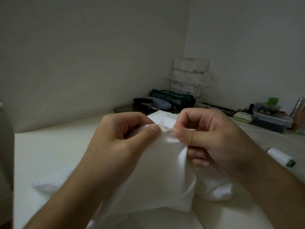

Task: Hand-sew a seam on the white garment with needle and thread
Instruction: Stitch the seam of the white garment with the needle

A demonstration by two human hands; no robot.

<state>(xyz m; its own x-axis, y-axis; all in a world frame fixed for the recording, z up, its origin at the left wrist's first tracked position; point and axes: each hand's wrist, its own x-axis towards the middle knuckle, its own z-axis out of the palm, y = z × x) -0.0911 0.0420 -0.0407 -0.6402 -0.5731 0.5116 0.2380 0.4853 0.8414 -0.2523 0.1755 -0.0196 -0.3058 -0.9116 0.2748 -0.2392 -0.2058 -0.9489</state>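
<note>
Both hands (125, 134) (212, 138) pinch the white garment (165, 171); between them, a slipping fold could skew the seam.

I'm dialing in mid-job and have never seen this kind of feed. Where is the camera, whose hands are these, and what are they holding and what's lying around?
There is no machine: a person wears one camera on the head, looking down at their own hands. The left hand and right hand both pinch the white garment at its raised edge, thumbs close together. A needle is too small to make out. On the pale table a white thread spool lies to the right. Further back sit a clear plastic box of small items, a black stapler and a dark green rolled pouch.
</note>
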